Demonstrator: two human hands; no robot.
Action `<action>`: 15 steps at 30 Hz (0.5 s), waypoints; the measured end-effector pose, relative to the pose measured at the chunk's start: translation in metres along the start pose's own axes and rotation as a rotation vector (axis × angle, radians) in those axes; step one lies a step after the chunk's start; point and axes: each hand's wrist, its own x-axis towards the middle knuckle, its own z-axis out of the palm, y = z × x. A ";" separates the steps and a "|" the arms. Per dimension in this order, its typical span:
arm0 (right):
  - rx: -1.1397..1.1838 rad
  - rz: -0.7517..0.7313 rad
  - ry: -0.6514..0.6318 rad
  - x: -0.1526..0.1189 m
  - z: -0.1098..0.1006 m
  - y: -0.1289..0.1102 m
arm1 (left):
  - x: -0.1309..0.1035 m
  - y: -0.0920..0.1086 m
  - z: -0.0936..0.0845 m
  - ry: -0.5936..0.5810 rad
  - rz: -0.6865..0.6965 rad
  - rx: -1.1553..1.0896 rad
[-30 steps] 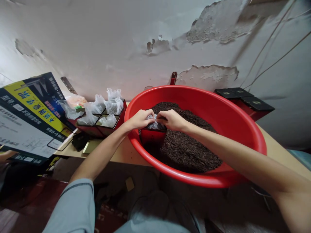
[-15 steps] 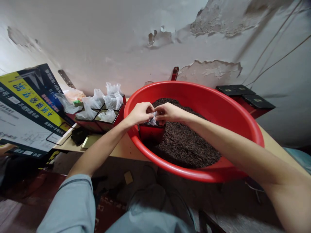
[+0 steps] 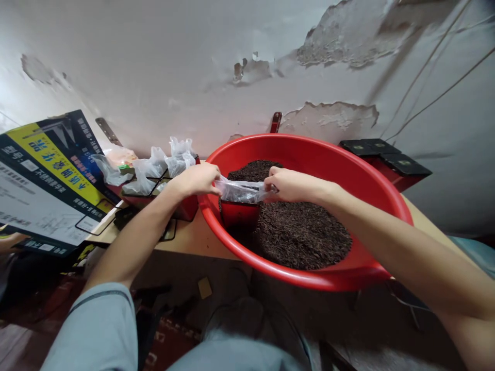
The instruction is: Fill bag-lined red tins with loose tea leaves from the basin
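A clear plastic bag (image 3: 243, 191) lines a red tin (image 3: 240, 215) that stands inside a big red basin (image 3: 309, 282). My left hand (image 3: 199, 180) pinches one side of the bag's mouth near the basin's left rim. On the other side my right hand (image 3: 284, 184) grips the bag, so its top is stretched wide between the two hands. Dark loose tea leaves (image 3: 305, 234) lie heaped in the basin around the tin. What is inside the bag cannot be made out.
Left of the basin stand several red tins (image 3: 189, 207) with plastic bags (image 3: 149, 167) sticking out. A printed cardboard box (image 3: 50, 180) leans at far left. Dark-lidded red tins (image 3: 402, 170) stand at the right against the peeling wall (image 3: 174, 67). Everything rests on a wooden table (image 3: 201, 239).
My hands have moved apart, left hand leftward and right hand rightward, pulling the bag's mouth out wide. Before, they were close together over the tin with the bag bunched between them.
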 end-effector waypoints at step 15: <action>0.265 -0.249 0.372 -0.009 0.029 0.008 | -0.017 -0.014 0.027 0.357 -0.035 -0.303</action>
